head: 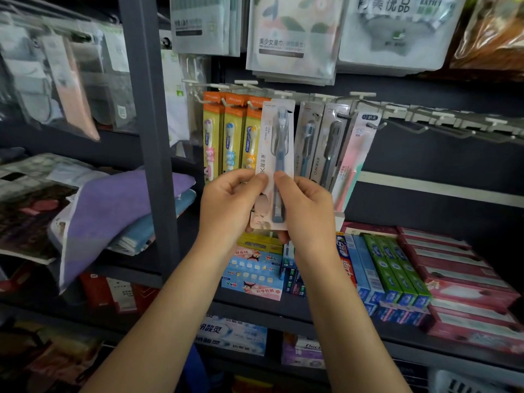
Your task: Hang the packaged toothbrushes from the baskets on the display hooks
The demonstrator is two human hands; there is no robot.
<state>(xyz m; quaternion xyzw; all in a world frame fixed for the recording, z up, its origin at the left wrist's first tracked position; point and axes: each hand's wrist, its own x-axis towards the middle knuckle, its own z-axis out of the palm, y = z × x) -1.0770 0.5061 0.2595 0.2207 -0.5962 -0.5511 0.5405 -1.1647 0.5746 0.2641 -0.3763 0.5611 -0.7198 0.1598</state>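
1. Currently, one packaged toothbrush (276, 165) is held upright in front of the hook rail (326, 96), its top edge level with the hooks; whether its hang hole is on a hook cannot be told.
2. The pack's lower left edge is pinched by the left hand (226, 204), with the thumb on the front face and the curled fingers behind the card.
3. The lower right edge is gripped by the right hand (307, 211) in the same way, thumb on the front, fingers wrapped behind.
4. A blue-grey brush is seen through the clear blister of a white card bearing printed text.
5. Just to the left, three yellow-and-orange children's toothbrush packs (231, 134) are hung side by side.
6. Just to the right, grey toothbrush packs (320, 143) and a pink toothbrush pack (355, 160) are hung, the latter tilted.
7. Further right, bare display hooks (442, 129) are seen along the rail.
8. On the shelf below, boxed toothpaste (397, 270) is stacked in rows.
9. To the left, folded towels (113, 205) are laid on a neighbouring shelf.
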